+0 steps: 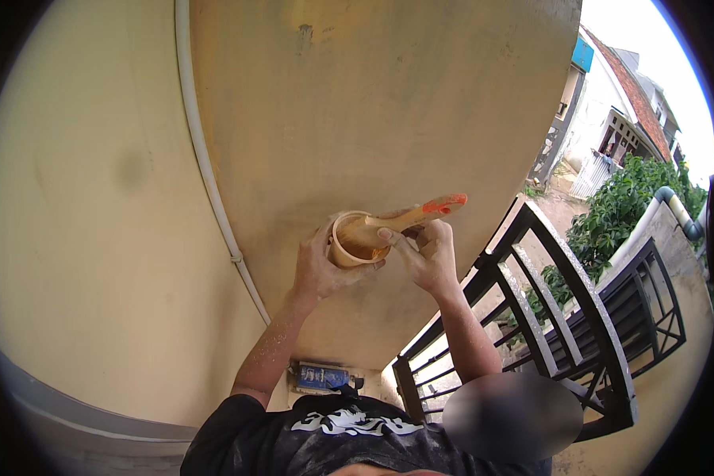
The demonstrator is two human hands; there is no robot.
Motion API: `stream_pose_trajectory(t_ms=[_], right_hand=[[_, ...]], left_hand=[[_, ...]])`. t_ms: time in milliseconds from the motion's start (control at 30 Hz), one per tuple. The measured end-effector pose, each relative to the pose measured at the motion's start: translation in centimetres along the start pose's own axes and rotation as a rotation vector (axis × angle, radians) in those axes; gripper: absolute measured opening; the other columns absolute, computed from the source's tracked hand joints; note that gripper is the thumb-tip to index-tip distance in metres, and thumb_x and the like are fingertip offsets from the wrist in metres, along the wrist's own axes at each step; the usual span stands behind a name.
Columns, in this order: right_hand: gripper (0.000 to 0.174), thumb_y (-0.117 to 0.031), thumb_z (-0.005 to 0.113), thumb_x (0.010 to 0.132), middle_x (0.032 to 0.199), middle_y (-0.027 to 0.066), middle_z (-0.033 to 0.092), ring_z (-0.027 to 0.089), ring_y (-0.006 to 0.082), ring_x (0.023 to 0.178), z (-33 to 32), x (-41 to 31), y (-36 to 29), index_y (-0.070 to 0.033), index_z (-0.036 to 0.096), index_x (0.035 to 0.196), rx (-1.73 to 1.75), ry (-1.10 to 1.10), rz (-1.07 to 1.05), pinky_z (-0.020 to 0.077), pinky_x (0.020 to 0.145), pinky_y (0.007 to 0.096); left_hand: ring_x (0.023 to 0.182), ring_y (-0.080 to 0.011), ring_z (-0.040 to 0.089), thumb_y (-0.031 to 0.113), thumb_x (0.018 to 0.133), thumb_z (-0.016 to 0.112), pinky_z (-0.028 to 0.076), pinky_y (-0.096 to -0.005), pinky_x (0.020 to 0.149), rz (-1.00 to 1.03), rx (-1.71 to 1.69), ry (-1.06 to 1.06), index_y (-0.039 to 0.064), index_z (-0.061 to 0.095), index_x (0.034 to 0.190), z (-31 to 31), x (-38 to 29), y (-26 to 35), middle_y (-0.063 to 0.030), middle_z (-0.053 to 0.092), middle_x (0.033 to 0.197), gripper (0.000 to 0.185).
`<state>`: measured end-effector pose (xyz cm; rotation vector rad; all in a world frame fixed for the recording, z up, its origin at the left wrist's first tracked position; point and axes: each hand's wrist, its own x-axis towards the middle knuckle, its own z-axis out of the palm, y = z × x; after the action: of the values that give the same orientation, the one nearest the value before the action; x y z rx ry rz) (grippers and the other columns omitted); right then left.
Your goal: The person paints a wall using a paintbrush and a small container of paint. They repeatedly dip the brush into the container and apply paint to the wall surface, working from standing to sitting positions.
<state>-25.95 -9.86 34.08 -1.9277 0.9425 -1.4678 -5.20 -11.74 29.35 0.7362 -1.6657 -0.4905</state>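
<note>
My left hand [318,265] is wrapped around a small pale cup [341,257], tilted so that its mouth faces me. Orange-brown colour shows inside the cup. A paintbrush [413,219] with a wooden handle and a red-orange tip is gripped in my right hand [431,259], thumb on top. The pale brush head reaches into the cup's mouth, and its far end is partly hidden there. Pale dust or paint coats both hands and forearms. Beyond them rises a yellowish-tan wall surface [381,119] with patchy marks.
A white pipe [199,149] runs down the wall on the left. To the right stands a black metal gate [571,285] with pale-speckled bars. A blue box-like object [323,377] bearing writing lies low behind my shirt. Leafy plants [607,214] grow outside.
</note>
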Motion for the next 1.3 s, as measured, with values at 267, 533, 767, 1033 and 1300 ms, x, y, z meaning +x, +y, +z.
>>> stream_pose_trajectory(t_ms=[267, 533, 767, 1033, 1300], right_hand=[[0.019, -0.004, 0.084, 0.094, 0.104, 0.0157, 0.082, 0.082, 0.0282, 0.091, 0.2, 3.8, -3.0, 0.004, 0.080, 0.110, -0.214, 0.012, -0.401, 0.0641, 0.083, 0.0364], [0.020, 0.000, 0.077, 0.101, 0.111, 0.0132, 0.081, 0.078, 0.0202, 0.105, 1.4, 6.9, -4.6, 0.006, 0.075, 0.120, -0.111, 0.076, -0.413, 0.0639, 0.090, 0.0333], [0.022, -0.006, 0.079, 0.101, 0.106, 0.0100, 0.080, 0.078, 0.0175, 0.102, 1.0, 23.4, -16.6, 0.004, 0.070, 0.119, 0.261, 0.486, -0.826, 0.0634, 0.082, 0.0320], [0.022, -0.016, 0.079, 0.092, 0.094, 0.0141, 0.081, 0.079, 0.0277, 0.091, -2.5, 43.5, -31.2, -0.001, 0.079, 0.108, -0.031, 0.917, -0.928, 0.0608, 0.081, 0.0431], [0.038, -0.022, 0.079, 0.093, 0.096, 0.0211, 0.080, 0.079, 0.0306, 0.094, -13.8, 44.7, -30.3, 0.008, 0.072, 0.115, -0.181, 1.013, -1.039, 0.0588, 0.082, 0.0434]], left_hand=[[0.111, -0.0218, 0.078, 0.031, 0.070, 0.106, 0.063, -0.0389, 0.098, 0.042, -0.062, 0.021, 0.004, 0.068, 0.135, -2.0, 1.9, 2.1, -0.0104, 0.079, 0.124, 0.080], [0.111, -0.0222, 0.079, 0.033, 0.074, 0.104, 0.065, -0.0388, 0.095, -0.090, 0.029, 0.128, 0.005, 0.069, 0.131, -3.6, 4.7, 3.0, -0.0120, 0.080, 0.120, 0.073], [0.107, -0.0237, 0.079, 0.036, 0.076, 0.102, 0.065, -0.0393, 0.094, -0.041, -0.094, 0.224, 0.003, 0.068, 0.129, -7.4, 8.1, 4.0, -0.0124, 0.080, 0.116, 0.072], [0.106, -0.0229, 0.079, 0.041, 0.074, 0.103, 0.065, -0.0405, 0.093, -0.091, -0.021, 0.265, 0.003, 0.070, 0.126, -10.2, 3.6, 1.8, -0.0111, 0.081, 0.114, 0.071], [0.102, -0.0224, 0.080, 0.030, 0.070, 0.103, 0.064, -0.0407, 0.093, -0.133, -0.022, 0.329, 0.003, 0.073, 0.122, -13.1, -1.8, -0.8, -0.0096, 0.082, 0.108, 0.066]])
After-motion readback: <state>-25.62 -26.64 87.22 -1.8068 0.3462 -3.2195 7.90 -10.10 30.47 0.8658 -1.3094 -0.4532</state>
